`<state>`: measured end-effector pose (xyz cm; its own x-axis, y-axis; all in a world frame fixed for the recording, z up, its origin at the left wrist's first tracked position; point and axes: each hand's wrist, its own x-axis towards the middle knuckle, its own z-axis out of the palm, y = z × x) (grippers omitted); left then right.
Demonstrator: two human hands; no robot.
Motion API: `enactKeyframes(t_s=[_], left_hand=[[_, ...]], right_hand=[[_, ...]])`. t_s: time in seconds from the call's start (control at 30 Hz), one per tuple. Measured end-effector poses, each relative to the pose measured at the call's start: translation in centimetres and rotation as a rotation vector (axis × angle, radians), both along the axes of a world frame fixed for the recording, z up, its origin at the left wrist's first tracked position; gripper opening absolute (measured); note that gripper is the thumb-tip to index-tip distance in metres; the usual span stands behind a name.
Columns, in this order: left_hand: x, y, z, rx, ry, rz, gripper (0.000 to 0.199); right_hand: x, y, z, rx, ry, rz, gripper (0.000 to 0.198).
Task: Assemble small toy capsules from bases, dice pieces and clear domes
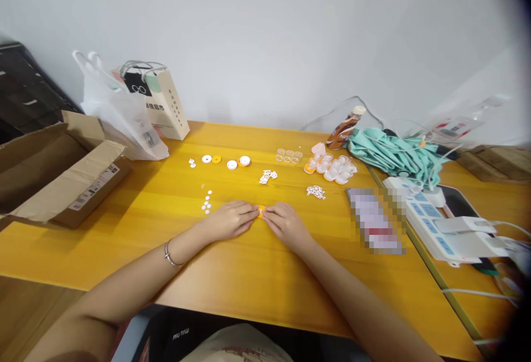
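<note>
Between my two hands is a small orange round piece point(261, 212) with a pale spot on top. My left hand point(233, 219) pinches its left side. My right hand point(287, 224) grips it from the right, and the fingertips cover much of it. Small white discs point(207, 205) lie left of my left hand. Beyond the hands are white lattice-like pieces point(267, 176), with another pile of white pieces point(316, 192) to the right. Farther back stand white and orange round parts point(232, 164), clear round caps point(289, 156) and a cluster of clear-and-orange cases point(332, 168).
At left are an open cardboard box point(91, 185), a white plastic bag point(120, 119) and a paper bag point(176, 108). To the right lie a blurred-out flat object point(375, 221), a power strip point(431, 224) with cables, a brown bottle point(345, 128) and teal fabric point(394, 155).
</note>
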<state>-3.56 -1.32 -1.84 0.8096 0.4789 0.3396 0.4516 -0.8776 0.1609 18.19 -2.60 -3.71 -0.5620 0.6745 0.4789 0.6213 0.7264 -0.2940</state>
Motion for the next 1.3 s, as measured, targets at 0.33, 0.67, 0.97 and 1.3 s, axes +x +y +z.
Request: enactKeyframes(t_s=[0.33, 0.67, 0.97, 1.3], left_hand=[[0.7, -0.8, -0.2, 0.165, 0.085, 0.014, 0.028], [-1.6, 0.1, 2.7, 0.005, 0.022, 0.13, 0.028], [-9.3, 2.9, 4.8, -0.469, 0.129, 0.391, 0.011], [-8.0, 2.5, 5.7, -0.553, 0.157, 0.357, 0.015]], right_hand=[[-0.5, -0.1, 0.1, -0.003, 0.019, -0.01, 0.015], [-0.3, 0.2, -0.4, -0.059, 0.204, -0.029, 0.011], [-0.2, 0.3, -0.6, -0.112, 0.23, -0.027, 0.01], [-0.1, 0.1, -0.6, -0.177, 0.195, -0.073, 0.022]])
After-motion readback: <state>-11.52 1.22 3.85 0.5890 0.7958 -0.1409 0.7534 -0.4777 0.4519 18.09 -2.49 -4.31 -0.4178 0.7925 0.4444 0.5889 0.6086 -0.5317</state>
